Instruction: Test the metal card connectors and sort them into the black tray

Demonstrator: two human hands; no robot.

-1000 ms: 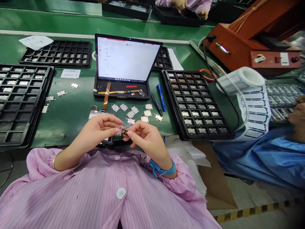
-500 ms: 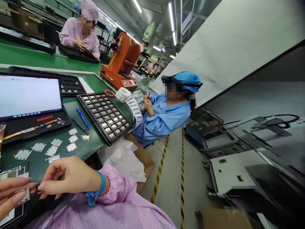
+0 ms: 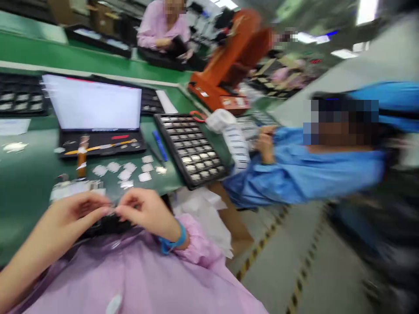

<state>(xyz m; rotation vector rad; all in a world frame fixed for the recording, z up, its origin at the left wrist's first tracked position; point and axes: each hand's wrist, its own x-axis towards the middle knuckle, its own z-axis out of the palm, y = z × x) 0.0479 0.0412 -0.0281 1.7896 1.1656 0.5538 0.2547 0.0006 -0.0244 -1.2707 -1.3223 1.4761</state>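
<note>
Pinching a small part (image 3: 112,210) between them, left hand (image 3: 78,213) and right hand (image 3: 145,213) nearly meet — fingers (image 3: 129,212) narrow; details blurred.

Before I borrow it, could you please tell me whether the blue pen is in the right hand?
No, the blue pen lies on the table beside the black tray, apart from the right hand.

A small component (image 3: 112,210) is sitting pinched between the fingertips of the left hand (image 3: 80,211) and the right hand (image 3: 144,212), showing as a pale sliver. The fingers are covering most of it, and blur is obscuring its outline and tilt. It is staying near the desk's (image 3: 26,196) front edge.
</note>
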